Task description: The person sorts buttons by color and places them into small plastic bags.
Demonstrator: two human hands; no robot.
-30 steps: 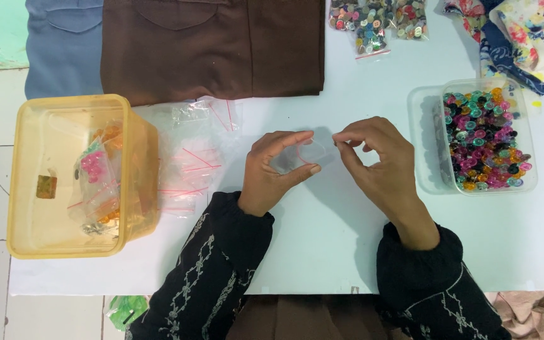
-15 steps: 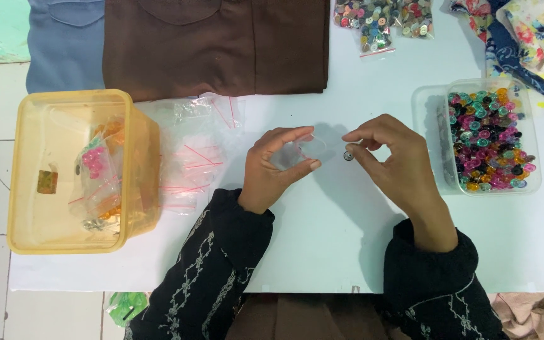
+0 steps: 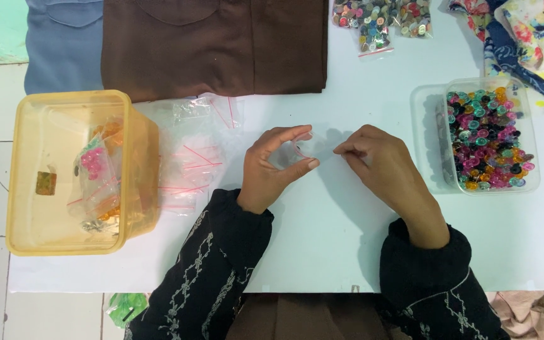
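A small clear zip bag [image 3: 313, 148] is held between both hands over the white table [image 3: 322, 252]. My left hand [image 3: 275, 165] pinches its left edge with thumb and curled fingers. My right hand [image 3: 382, 165] has its fingertips closed at the bag's right edge, pinching it. Whether a button is between those fingertips is hidden. A clear tub [image 3: 530, 182] full of coloured buttons [image 3: 486, 138] stands just right of my right hand.
A yellow plastic tub [image 3: 14, 182] at the left holds filled little bags [image 3: 96, 173]. Loose empty zip bags [image 3: 193, 157] lie beside it. Brown cloth [image 3: 221, 44] and blue cloth [image 3: 61, 44] lie at the back, with bagged buttons [image 3: 376, 22] and floral fabric [image 3: 530, 38].
My right hand drew back slightly from the button tub toward the bag; my left hand opened the bag's mouth wider between thumb and fingers.
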